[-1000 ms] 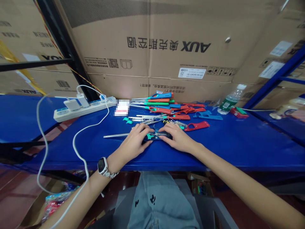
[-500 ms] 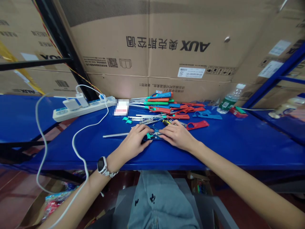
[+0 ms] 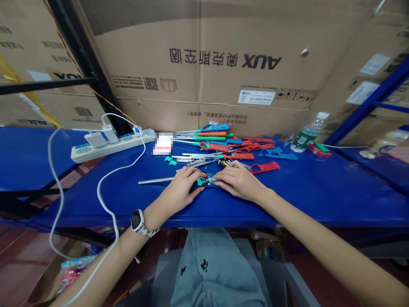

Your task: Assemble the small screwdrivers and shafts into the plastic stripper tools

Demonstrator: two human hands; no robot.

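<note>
Head view: an uncovered lighter (image 3: 207, 183) lies on the table (image 3: 319, 192), pinched between the left hand's (image 3: 182, 187) thumb and fingers; the right hand's (image 3: 239, 182) fingers bunch over its insides, exact grip hidden. It seems unfinished; closed lighters (image 3: 209, 139) and loose shells (image 3: 266, 167) lie beyond.

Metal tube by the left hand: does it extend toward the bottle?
No, the metal tube extends leftward from the left hand, away from the bottle.

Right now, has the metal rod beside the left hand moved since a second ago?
No: against the white power strip, the metal rod shows no clear shift in any direction.
</note>
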